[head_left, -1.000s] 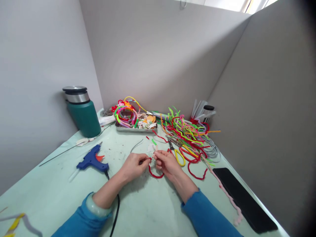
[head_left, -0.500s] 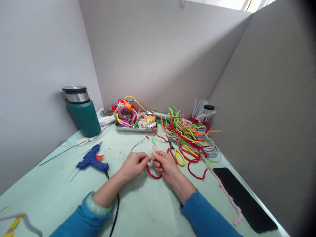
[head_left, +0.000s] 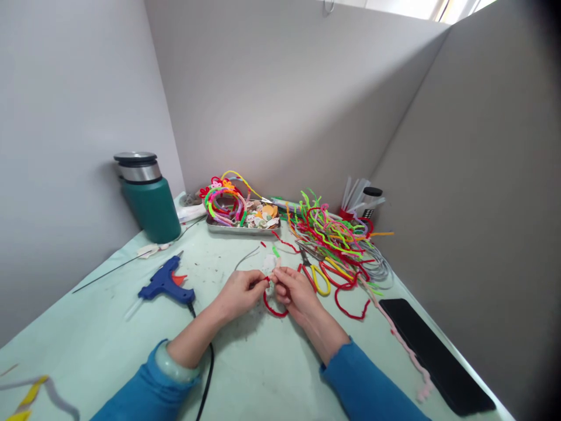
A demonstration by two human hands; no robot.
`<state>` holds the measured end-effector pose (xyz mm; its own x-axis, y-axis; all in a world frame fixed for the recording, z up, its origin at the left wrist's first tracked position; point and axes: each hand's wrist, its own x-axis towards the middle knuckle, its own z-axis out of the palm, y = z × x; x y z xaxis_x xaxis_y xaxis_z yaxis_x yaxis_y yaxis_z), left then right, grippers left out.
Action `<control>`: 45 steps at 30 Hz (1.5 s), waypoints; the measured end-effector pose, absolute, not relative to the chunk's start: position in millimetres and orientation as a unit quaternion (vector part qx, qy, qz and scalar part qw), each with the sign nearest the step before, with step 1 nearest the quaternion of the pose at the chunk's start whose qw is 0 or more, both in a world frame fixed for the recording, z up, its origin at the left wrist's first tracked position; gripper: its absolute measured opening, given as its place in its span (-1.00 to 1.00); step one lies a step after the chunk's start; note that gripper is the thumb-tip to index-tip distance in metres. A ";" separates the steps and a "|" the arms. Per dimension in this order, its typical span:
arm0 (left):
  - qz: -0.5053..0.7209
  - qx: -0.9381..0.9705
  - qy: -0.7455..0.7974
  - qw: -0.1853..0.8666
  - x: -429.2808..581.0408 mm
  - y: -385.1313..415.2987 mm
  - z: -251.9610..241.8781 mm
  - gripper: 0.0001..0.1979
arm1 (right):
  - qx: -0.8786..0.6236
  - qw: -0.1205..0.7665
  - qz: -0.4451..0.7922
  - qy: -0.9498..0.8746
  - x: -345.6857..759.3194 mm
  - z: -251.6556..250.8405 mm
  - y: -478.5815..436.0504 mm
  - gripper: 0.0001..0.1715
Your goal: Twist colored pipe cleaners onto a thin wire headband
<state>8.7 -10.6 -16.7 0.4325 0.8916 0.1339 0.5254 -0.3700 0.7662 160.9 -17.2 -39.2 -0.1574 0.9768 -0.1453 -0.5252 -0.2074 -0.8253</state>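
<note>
Over the middle of the table, my left hand pinches a red pipe cleaner near its end, where a bit of red shows at the fingertips. My right hand is closed too, thumb and finger pressed together close to the left fingertips, on the same piece as far as I can see. The rest of the red pipe cleaner curves in a loop below both hands. Just beyond the fingers lie a whitish patch and a short green piece.
A blue glue gun lies at left, its cord passing under my left forearm. Behind it stands a green bottle. A metal tray holds craft bits. Right are scissors, a pipe cleaner heap and a black phone.
The two hands' fingertips have come slightly apart, and red now shows at the left fingertips. The whole view has shifted a little; the other things stay put.
</note>
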 end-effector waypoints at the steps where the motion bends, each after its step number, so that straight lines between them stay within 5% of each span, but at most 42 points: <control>1: 0.278 0.782 0.452 0.327 8.6 -10.5 -16.8 -0.71 | -0.354 0.543 0.692 -0.319 160.7 -39.0 -17.3 -0.70; 19: 0.295 0.785 0.443 0.318 9.9 -12.7 -13.2 -0.66 | -0.342 0.539 0.676 -0.369 157.4 -40.9 -17.9 -0.72; 32: 0.363 0.743 0.448 0.340 3.0 -4.7 -14.6 -0.73 | -0.434 0.444 0.462 -0.633 153.9 -40.2 -27.8 -0.81; 45: 0.386 0.715 0.458 0.361 1.4 -5.8 -8.1 -0.76 | -0.455 0.483 0.431 -0.611 163.2 -41.6 -22.2 -0.74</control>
<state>1.4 -5.8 -8.1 0.2831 0.9333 0.2208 0.3758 -0.3198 0.8698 163.2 -22.2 -41.6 -0.1200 0.9727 0.1986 0.1389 0.2145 -0.9668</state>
